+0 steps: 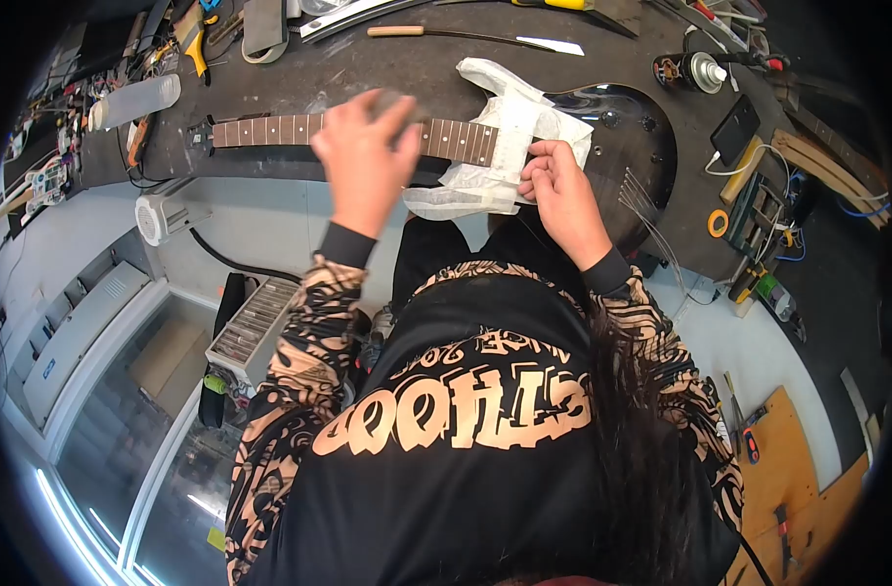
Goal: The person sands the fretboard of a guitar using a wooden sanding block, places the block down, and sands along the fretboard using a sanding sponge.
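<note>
An electric guitar lies across the bench, its dark glossy body [651, 127] to the right and its fretboard [270, 132] pointing left. White masking paper and tape [514, 112] cover the part of the body around the neck joint. My left hand [363, 151] is over the middle of the fretboard, fingers bent around a small dark, blurred thing [395, 104] whose kind I cannot make out. My right hand [566, 195] rests at the edge of the masking, with fingers curled together; what they pinch, if anything, is hidden. Loose strings [641, 205] trail off the body's lower right.
Behind the guitar lie a wooden-handled file [397, 32] and a yellow-handled tool [192, 44]. To the right are a spray can [705, 72], a phone [736, 132] on a cable and a yellow tape roll [719, 224]. A clear plastic container [138, 101] lies at left.
</note>
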A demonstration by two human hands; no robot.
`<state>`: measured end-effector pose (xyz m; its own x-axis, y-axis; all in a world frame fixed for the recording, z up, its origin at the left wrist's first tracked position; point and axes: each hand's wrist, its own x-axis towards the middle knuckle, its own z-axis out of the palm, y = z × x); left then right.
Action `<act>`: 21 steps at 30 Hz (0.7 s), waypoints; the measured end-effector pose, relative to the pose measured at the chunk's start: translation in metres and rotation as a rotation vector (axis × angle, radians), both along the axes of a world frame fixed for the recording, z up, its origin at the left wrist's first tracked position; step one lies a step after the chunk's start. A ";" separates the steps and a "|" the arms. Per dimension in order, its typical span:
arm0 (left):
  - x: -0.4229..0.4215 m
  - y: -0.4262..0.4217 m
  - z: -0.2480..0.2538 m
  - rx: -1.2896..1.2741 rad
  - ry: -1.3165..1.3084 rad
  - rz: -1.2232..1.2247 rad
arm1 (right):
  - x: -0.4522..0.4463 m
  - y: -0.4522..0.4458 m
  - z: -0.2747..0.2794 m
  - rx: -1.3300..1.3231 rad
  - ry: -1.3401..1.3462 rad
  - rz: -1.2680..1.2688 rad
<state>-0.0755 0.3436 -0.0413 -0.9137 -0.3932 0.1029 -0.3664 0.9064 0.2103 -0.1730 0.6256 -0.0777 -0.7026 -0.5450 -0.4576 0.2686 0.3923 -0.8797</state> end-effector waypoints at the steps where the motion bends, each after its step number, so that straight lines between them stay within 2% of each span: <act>1: -0.012 0.026 0.007 0.057 0.002 -0.038 | 0.000 0.000 0.000 0.001 0.001 0.000; 3: -0.023 0.074 0.000 0.176 0.030 -0.185 | 0.000 0.000 -0.003 0.004 0.001 -0.002; 5: -0.023 0.086 -0.012 0.180 0.032 -0.268 | 0.001 0.000 -0.004 -0.004 0.013 -0.001; 8: -0.010 0.036 -0.005 0.061 -0.054 -0.142 | 0.000 0.000 -0.004 -0.004 0.034 0.024; 11: 0.002 -0.004 -0.003 -0.065 -0.031 -0.013 | -0.001 0.000 0.001 0.000 0.045 0.033; 15: -0.024 0.069 0.004 0.165 0.013 -0.182 | 0.001 0.000 -0.004 -0.008 0.027 0.021; 17: -0.025 0.091 -0.008 0.170 0.059 -0.282 | 0.001 0.001 -0.004 -0.010 0.028 0.024; 20: -0.001 0.025 -0.010 0.069 -0.057 -0.172 | 0.000 -0.001 0.000 -0.015 0.053 0.026; 21: 0.010 -0.007 -0.009 0.028 -0.082 -0.060 | 0.000 -0.001 0.002 -0.017 0.066 0.028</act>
<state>-0.0653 0.3364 -0.0505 -0.9404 -0.3396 0.0164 -0.3290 0.9212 0.2078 -0.1735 0.6250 -0.0761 -0.7154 -0.5724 -0.4008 0.1985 0.3835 -0.9020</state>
